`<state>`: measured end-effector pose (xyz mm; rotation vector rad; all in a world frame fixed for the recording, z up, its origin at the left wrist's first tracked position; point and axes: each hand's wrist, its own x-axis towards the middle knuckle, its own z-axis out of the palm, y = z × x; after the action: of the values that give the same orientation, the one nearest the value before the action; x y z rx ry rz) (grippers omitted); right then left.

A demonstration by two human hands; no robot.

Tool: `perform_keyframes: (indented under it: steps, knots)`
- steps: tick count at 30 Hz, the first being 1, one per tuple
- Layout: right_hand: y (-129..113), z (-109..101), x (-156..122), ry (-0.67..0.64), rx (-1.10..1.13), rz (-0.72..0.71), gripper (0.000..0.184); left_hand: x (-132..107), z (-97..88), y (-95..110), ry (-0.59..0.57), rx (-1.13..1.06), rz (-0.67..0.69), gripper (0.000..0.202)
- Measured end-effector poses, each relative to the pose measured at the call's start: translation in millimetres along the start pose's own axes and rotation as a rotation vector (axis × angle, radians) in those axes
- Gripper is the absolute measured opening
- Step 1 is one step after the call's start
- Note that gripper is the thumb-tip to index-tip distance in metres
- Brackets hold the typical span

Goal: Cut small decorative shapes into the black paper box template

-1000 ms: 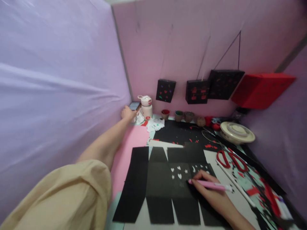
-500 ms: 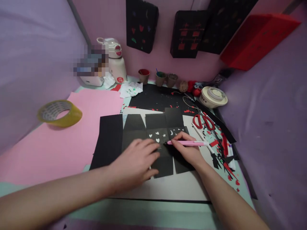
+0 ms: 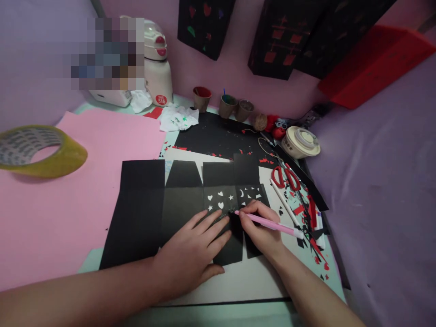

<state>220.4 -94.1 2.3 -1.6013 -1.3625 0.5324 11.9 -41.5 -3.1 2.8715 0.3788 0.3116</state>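
Note:
A folded-panel sheet of black paper (image 3: 182,200) lies before me, with hearts, stars, a moon and small shapes cut through it in white. My left hand (image 3: 200,247) rests flat on it with fingers spread, just below the hearts. In my right hand (image 3: 260,227) is a slim pink pen (image 3: 269,222), gripped near its tip. That tip points at faint outline marks on the paper, close to my left fingertips; I cannot tell whether it is touching. Under the black paper is a white board (image 3: 252,279).
Pink paper (image 3: 122,150) and a yellow tape roll (image 3: 64,156) lie left. Red-handled scissors (image 3: 289,177), a white stick (image 3: 283,200) and scraps are at right. Behind stand paint cups (image 3: 227,106), a white bottle (image 3: 158,77) and a lidded bowl (image 3: 301,141).
The view has shifted closer and tilted. My left hand has settled with its fingers flat, and the pen's rear end has swung lower, its tip near the outline marks.

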Motion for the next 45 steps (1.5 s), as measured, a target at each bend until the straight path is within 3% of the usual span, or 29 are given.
perform_keyframes:
  steps: [4, 45]
  knots:
    - [3.5, 1.6, 0.5, -0.016, 0.003, -0.09, 0.011, -0.5, 0.0, -1.3, -0.01, 0.01, 0.001, 0.058]
    - [1.0, 0.8, 1.6, 0.015, -0.099, 0.07, 0.017, -1.1, 4.2, -2.9, -0.015, -0.038, -0.008, 0.057]
